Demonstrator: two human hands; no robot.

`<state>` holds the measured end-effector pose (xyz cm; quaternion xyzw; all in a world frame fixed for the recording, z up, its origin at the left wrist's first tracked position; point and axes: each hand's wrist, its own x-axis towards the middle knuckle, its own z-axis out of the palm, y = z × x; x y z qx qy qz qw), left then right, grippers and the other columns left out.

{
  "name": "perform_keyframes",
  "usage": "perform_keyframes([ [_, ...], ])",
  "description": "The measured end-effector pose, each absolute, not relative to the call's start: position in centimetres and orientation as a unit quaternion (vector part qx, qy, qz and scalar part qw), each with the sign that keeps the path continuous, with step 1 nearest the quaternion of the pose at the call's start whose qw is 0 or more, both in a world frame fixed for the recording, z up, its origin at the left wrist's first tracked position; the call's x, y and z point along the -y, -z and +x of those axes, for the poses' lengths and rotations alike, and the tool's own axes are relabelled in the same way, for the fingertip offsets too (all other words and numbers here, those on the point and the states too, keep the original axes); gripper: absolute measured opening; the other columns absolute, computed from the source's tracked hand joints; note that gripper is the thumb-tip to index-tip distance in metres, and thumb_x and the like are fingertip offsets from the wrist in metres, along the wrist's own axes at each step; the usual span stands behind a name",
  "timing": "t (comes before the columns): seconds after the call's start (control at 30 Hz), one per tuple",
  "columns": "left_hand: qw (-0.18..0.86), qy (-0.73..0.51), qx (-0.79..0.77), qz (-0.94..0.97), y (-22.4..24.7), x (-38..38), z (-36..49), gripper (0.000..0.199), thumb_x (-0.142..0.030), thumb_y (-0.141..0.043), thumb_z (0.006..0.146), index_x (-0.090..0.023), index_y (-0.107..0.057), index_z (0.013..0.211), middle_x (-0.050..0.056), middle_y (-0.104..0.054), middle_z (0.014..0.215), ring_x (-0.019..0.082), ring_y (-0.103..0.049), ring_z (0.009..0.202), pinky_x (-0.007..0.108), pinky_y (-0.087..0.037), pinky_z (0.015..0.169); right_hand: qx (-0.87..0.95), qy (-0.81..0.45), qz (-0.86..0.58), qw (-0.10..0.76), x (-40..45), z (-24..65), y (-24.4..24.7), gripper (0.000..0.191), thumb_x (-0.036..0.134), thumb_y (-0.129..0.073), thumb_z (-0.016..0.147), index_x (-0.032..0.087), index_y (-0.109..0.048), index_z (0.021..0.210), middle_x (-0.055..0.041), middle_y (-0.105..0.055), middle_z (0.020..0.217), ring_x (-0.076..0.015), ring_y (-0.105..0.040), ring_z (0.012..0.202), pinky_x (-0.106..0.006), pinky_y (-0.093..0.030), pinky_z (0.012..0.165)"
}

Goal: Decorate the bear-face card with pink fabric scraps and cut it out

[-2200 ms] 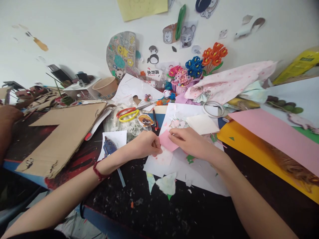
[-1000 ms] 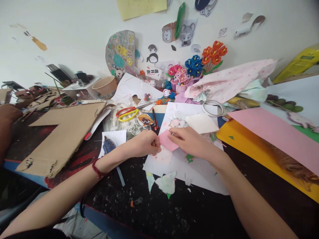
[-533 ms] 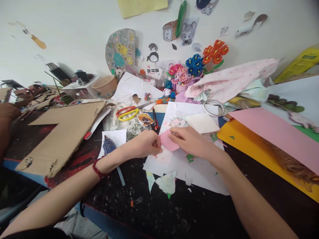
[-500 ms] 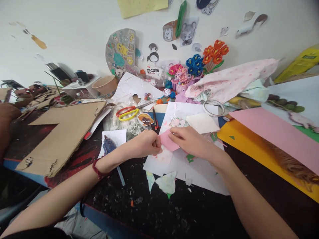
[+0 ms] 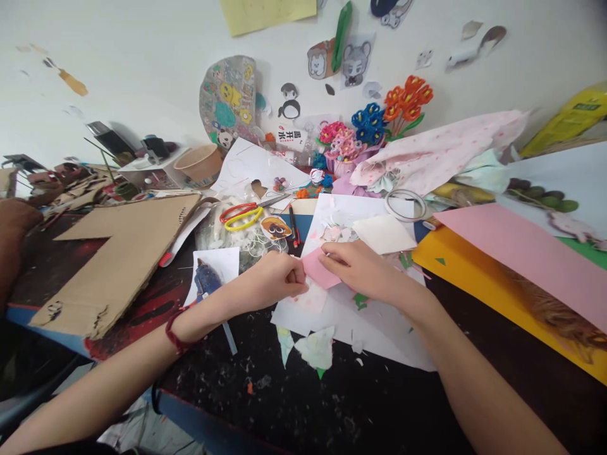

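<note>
A small piece of pink paper (image 5: 320,268) is held between my two hands, above a white sheet (image 5: 374,338) strewn with paper scraps. My left hand (image 5: 279,277) is closed at its left edge, thumb and fingers pinched together. On the upper right part of the pink piece, my right hand (image 5: 355,265) grips with thumb and bent fingers. Beneath it lies a pale piece with pink spots (image 5: 310,300). A folded white paper (image 5: 385,235) sits just beyond my right hand. Green scraps (image 5: 361,301) are near my right wrist.
Scissors with red and yellow handles (image 5: 241,216) lie beyond my left hand. Cut cardboard (image 5: 128,259) covers the left side. A tape roll (image 5: 405,205), pink sheet (image 5: 521,253) and orange sheet (image 5: 455,284) are at right. Another person's hand (image 5: 19,218) shows at far left.
Hardly anything differs. My left wrist has shifted slightly, and both hands keep their grip on the pink paper.
</note>
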<state>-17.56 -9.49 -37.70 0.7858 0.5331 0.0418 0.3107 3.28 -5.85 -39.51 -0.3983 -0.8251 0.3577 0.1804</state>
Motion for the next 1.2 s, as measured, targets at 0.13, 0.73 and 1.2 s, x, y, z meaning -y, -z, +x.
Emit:
perform_keyframes([
  [0.13,0.264,-0.049,-0.543,0.796,37.6,10.2,-17.0,0.007,-0.018,-0.06,0.079,-0.016,-0.062,0.073,-0.003,-0.064,0.06,0.008,-0.053,0.054,0.021,-0.035,0.056,0.83,-0.351,-0.393,0.183,5.8,3.4,39.7,0.036,0.031,-0.042,0.096,0.02,-0.027,0.066,0.0037,-0.039,0.058,-0.0111,-0.034,0.057,-0.032,-0.022,0.054],
  [0.73,0.17,-0.014,-0.534,0.828,38.0,10.5,-16.2,0.011,-0.011,-0.053,0.079,-0.016,-0.06,0.073,-0.003,-0.06,0.06,0.008,-0.045,0.054,0.025,-0.029,0.055,0.831,-0.351,-0.387,0.189,5.6,3.4,40.1,0.033,0.03,-0.043,0.096,0.02,-0.031,0.067,0.0029,-0.043,0.061,-0.0118,-0.039,0.06,-0.032,-0.023,0.055],
  [1.2,0.23,-0.03,-0.549,0.803,37.1,10.6,-16.3,0.012,-0.01,-0.052,0.079,-0.016,-0.057,0.069,-0.004,-0.056,0.057,0.007,-0.043,0.052,0.022,-0.031,0.054,0.831,-0.353,-0.386,0.189,5.8,3.4,39.9,0.034,0.032,-0.042,0.096,0.02,-0.029,0.067,0.0029,-0.042,0.061,-0.0118,-0.038,0.059,-0.032,-0.023,0.056],
])
